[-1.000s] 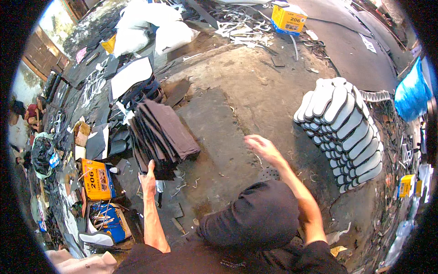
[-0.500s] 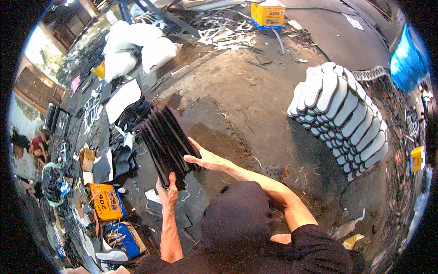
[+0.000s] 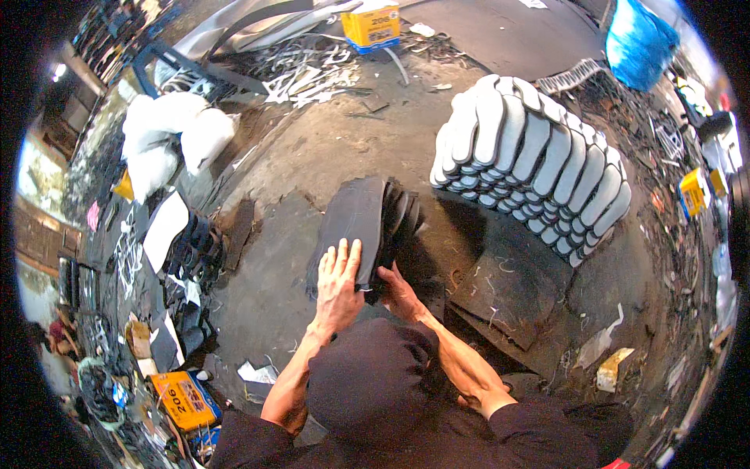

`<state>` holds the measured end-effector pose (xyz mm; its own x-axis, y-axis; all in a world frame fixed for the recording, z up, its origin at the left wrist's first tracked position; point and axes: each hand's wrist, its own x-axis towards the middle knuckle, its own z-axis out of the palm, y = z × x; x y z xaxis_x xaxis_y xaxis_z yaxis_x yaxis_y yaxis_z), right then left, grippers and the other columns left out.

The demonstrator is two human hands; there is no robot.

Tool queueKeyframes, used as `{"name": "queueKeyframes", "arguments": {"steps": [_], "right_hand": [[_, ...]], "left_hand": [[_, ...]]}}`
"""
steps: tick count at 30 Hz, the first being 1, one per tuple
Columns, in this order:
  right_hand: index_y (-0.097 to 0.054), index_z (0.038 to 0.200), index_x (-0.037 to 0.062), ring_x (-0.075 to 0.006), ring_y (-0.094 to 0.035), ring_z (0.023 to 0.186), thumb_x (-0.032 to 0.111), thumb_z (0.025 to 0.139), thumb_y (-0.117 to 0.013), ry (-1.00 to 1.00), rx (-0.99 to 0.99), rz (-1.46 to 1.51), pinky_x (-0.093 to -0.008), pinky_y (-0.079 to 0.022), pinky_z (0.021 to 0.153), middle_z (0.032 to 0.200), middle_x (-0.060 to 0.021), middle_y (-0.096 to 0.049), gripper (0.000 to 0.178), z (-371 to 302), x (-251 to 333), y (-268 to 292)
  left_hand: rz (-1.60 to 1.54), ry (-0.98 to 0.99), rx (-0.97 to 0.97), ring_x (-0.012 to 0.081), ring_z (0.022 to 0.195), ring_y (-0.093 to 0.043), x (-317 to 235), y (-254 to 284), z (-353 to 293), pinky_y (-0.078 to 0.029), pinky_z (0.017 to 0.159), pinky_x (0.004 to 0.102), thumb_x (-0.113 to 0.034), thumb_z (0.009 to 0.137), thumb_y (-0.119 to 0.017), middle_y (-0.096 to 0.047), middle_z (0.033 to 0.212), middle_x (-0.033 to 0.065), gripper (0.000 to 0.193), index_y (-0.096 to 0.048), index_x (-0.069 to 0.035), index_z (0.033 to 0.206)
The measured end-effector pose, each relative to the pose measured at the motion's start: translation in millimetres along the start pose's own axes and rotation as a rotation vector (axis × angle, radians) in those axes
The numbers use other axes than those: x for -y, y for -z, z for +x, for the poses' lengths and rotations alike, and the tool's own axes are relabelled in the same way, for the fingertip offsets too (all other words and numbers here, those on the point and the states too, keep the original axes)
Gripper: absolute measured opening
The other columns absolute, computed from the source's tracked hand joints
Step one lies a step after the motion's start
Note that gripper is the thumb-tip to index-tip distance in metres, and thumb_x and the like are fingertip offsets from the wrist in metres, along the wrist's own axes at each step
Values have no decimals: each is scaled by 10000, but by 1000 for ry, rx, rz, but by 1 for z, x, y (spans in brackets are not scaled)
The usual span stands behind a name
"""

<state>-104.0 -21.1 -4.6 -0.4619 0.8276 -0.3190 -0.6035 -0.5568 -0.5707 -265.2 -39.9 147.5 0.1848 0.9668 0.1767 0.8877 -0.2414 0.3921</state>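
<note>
A thick stack of black sheets [image 3: 348,220] is directly in front of me, its layers fanned apart along the far right side. My left hand [image 3: 337,285] lies across the broad face of the stack, fingers long and close together, thumb toward the near edge. At the near right side my right hand [image 3: 401,295] grips the stack, with its thumb up and its other fingers partly hidden. Between them the two hands clasp the stack. To the right stands a big pile of white, dark-edged sole-shaped pieces [image 3: 539,152], out of reach of both hands.
White sacks [image 3: 160,144] lie at the far left. Black offcuts and a white sole-shaped sheet [image 3: 166,230] are left of me. Yellow-and-blue boxes stand at the near left [image 3: 186,400] and far side [image 3: 371,30]. A blue bag [image 3: 639,45] sits at the far right. Scraps litter the floor.
The stack has come rightward and turned, showing a broad face instead of its edges. My left hand has shifted onto that face; my right hand has moved to the near right side.
</note>
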Motion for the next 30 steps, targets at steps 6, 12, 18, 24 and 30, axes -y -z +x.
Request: {"name": "queueKeyframes", "arguments": {"steps": [6,12,18,24,30], "right_hand": [[-605,1529,137,-267,-590,1411,698,1091,-546,-12,-64,163,-492,-422,1243,1501,-53,-673,714,-16,-1,58],[-488,1657,159,-233,-481,1541,687,1088,-542,250,118,159,-446,-327,1327,1707,-11,-497,778,8,-5,46],[-477,1669,120,-244,-606,1428,378,1197,-437,-165,-174,-103,-466,-508,1200,1624,-60,-579,539,-7,3,98],[-757,1085,-19,-266,-783,668,209,1082,-593,-287,-254,-969,-433,-635,651,966,-183,-825,281,-72,141,60],[-647,1443,-9,-379,-654,1296,224,1022,-726,614,-465,-1597,-463,-514,1140,1395,-218,-684,488,-17,177,49]], "left_hand": [[59,-178,1,564,1520,-437,-48,-26,28,-311,1299,629,-3,816,-698,-462,1653,336,895,-437,-26,1672],[134,-280,54,480,1597,-397,-43,-56,36,-294,1327,602,2,807,-694,-462,1709,242,887,-477,-81,1663],[311,-281,306,424,1687,-246,-27,-82,9,-197,1311,737,-130,814,-791,-319,1828,37,1028,-389,-352,1734],[313,-221,367,414,1719,-112,-9,-83,-17,-103,1351,699,-273,801,-882,-239,1853,39,1016,-437,-320,1714],[-330,-52,96,407,1530,-452,-10,-49,-14,-381,1277,543,-149,886,-861,-552,1594,204,662,-643,-101,1508]]}}
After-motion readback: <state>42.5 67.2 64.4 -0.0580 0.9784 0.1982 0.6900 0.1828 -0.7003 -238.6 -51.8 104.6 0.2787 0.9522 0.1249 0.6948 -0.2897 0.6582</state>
